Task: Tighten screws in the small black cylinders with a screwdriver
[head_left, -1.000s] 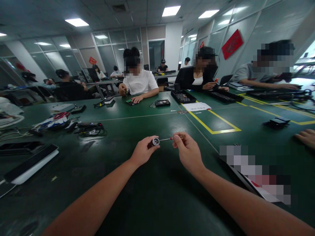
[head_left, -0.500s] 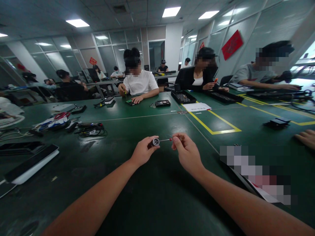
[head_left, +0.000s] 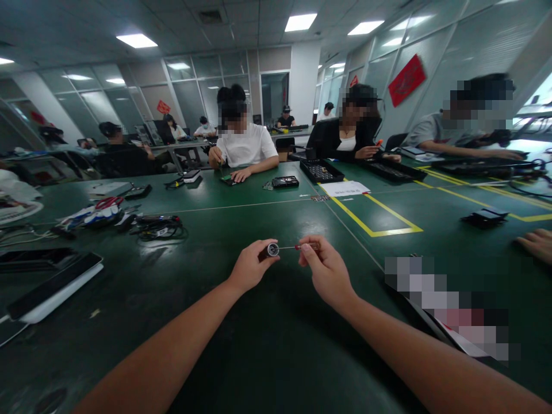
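Note:
My left hand [head_left: 251, 264] is closed around a small dark cylinder [head_left: 272, 249] with a pale, round end face turned toward my right side. Between finger and thumb of my right hand [head_left: 326, 265] is the handle of a screwdriver [head_left: 297, 247], brownish with a red collar. Its thin metal shaft runs left to the cylinder's end face, and the tip meets it there; how deep it reaches I cannot tell. Both hands are held above the green table [head_left: 259, 345]. Most of the cylinder's body is hidden by my left fingers.
A white-and-black box-shaped device [head_left: 60, 293] and coiled black cables [head_left: 159, 229] lie to the left. Across the table a person in a white shirt [head_left: 250, 144] works. Black parts trays [head_left: 321, 171] and a white paper [head_left: 345, 188] lie farther right. Another person's hand [head_left: 537, 244] rests at the right edge.
My right hand and the screwdriver handle have shifted slightly left, toward the cylinder. The left hand has stayed nearly still.

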Tool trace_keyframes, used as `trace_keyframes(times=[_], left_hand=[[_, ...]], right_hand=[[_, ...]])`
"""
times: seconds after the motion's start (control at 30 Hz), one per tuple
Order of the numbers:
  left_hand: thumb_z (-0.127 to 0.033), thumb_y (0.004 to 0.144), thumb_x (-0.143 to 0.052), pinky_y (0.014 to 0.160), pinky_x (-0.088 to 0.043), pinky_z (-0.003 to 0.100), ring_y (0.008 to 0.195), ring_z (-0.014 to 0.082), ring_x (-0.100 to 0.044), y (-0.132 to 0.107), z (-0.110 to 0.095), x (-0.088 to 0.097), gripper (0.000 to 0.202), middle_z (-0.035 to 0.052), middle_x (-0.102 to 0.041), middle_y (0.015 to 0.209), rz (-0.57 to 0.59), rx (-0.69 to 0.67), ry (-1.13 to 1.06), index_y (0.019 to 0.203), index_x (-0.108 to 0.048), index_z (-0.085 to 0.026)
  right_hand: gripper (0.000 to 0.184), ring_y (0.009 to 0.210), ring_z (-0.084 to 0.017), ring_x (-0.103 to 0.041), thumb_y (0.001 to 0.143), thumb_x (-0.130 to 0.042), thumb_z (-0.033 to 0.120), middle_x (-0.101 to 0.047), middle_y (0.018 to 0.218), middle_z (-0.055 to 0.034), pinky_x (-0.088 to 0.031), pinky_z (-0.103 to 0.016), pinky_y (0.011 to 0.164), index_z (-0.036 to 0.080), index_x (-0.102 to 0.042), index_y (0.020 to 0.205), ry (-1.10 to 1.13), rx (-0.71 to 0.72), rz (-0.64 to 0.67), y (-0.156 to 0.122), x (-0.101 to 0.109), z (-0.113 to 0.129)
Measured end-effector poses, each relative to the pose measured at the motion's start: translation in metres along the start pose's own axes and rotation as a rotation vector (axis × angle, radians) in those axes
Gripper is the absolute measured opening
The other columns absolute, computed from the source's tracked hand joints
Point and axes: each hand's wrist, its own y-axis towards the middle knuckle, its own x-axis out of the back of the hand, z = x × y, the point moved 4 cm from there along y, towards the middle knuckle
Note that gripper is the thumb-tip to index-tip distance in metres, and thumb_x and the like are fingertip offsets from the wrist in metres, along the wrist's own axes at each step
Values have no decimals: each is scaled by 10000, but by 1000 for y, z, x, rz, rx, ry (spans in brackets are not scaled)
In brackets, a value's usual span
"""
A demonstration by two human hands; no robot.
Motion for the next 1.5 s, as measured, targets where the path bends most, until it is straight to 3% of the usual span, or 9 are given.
trace_keyframes(times=[0.57, 0.83, 1.0, 1.1, 1.3, 1.5], left_hand=[[-232, 859, -714, 932, -502, 398, 1024, 231, -641, 0, -3, 1, 378, 54, -684, 1111, 6, 13, -2, 1231, -648, -236], [-224, 857, -725, 945, -495, 379, 1045, 221, -641, -1, -6, -2, 365, 43, -690, 1134, 41, -54, 16, 1215, -660, -254], [-225, 850, -736, 904, -503, 357, 1000, 213, -645, 0, -2, -1, 385, 33, -692, 1104, 29, -32, 36, 1224, -655, -254], [-227, 854, -726, 884, -509, 357, 972, 214, -650, 1, 0, 1, 366, 35, -693, 1075, -4, -8, 51, 1214, -660, -245], [-234, 863, -713, 956, -495, 397, 1055, 231, -641, 0, -3, 0, 373, 43, -689, 1146, 22, -26, 62, 1231, -657, -260], [-220, 855, -721, 946, -500, 383, 1048, 226, -646, 0, -2, 0, 372, 43, -693, 1136, 6, -31, 55, 1220, -662, -255]], right_hand=[[209, 667, -172, -587, 982, -499, 415, -595, 692, 22, -457, -315, 663, 230, -587, 1024, 21, -23, 43, -1, -1, 0], [429, 537, -148, -471, 997, -400, 533, -479, 586, 28, -354, -287, 525, 217, -634, 826, -56, -47, -37, 0, 2, 5], [280, 645, -176, -538, 984, -434, 425, -558, 702, 8, -411, -302, 597, 225, -627, 1020, -93, -31, -51, -2, 3, 0], [213, 709, -185, -578, 971, -453, 381, -589, 754, 7, -442, -308, 647, 238, -596, 1038, -42, -49, -20, -1, 1, -4], [399, 605, -181, -552, 1004, -366, 494, -556, 657, 6, -423, -317, 609, 240, -646, 876, -152, -43, 6, 1, 1, -1], [232, 685, -186, -586, 975, -440, 368, -614, 772, 9, -444, -310, 639, 257, -585, 1119, -102, -59, 46, -2, 0, -3]])
